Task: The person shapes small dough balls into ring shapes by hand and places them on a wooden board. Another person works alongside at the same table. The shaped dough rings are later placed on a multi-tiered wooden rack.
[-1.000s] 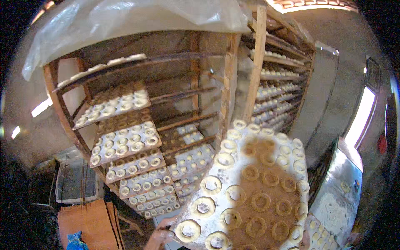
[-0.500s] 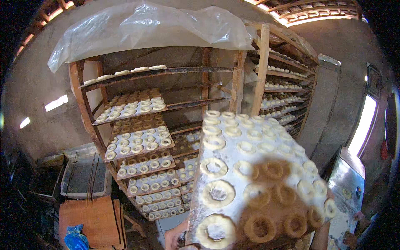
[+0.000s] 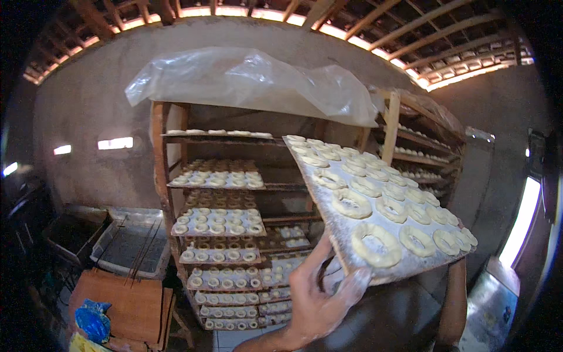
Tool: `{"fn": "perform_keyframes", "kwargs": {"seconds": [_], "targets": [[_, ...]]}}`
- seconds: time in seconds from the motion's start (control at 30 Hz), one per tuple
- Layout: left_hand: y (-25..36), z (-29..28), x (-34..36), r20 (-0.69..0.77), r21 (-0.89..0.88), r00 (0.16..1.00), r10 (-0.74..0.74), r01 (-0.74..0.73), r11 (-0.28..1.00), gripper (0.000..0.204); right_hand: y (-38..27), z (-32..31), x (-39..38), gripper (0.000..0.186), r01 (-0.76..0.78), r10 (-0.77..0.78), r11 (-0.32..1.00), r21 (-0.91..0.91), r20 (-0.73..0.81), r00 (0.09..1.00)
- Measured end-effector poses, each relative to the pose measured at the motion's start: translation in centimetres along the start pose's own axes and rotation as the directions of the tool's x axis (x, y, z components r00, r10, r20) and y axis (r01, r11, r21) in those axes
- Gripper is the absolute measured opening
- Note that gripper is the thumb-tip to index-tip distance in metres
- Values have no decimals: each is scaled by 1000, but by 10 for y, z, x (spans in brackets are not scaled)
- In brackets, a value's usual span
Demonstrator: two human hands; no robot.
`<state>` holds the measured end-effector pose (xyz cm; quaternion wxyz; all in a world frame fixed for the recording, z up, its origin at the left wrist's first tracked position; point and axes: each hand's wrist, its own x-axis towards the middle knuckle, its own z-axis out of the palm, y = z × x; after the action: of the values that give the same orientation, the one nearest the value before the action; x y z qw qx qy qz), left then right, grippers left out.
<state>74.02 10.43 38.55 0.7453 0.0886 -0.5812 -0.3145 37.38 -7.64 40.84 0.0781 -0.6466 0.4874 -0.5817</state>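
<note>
Grey wall (image 3: 88, 111), plastic-draped rack (image 3: 160, 146) behind; hands (image 3: 319, 299) hold floured tray (image 3: 342, 230)

Dough rings (image 3: 378, 260) lie on a board (image 3: 341, 233) before the rack (image 3: 161, 152). A sheet (image 3: 252, 82) lies over the rack. Left of the rack is a tub (image 3: 126, 269), and before this tub are panels (image 3: 132, 302) (a bag (image 3: 92, 321) lies on them).

A thin, flat, rectangular tray (image 3: 342, 234), whitish with flour, is held up at a tilt in mid-air. Pale, smooth, raw-looking dough rings (image 3: 393, 218) lie flat on it in rows, their centres open.
</note>
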Motion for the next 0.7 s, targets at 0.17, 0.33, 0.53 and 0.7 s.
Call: {"fn": "perform_keyframes", "kwargs": {"seconds": [0.17, 0.33, 0.53, 0.7], "targets": [[-10, 3, 31, -42, -11, 999, 19, -20, 1000, 62, 21, 29, 48, 52, 60, -60, 998, -15, -21, 998], [-32, -9, 57, -95, 7, 994, 46, -46, 999, 58, 49, 59, 88, 51, 98, -100, 994, -44, -47, 994], [-62, -35, 84, -50, 47, 999, 7, -5, 999, 59, 83, 87, 137, 49, 156, -163, 983, -93, -77, 984], [-75, -45, 120, -136, 147, 980, 149, -128, 981, 47, 104, 97, 181, 47, 246, -268, 949, -196, -93, 959]]}}
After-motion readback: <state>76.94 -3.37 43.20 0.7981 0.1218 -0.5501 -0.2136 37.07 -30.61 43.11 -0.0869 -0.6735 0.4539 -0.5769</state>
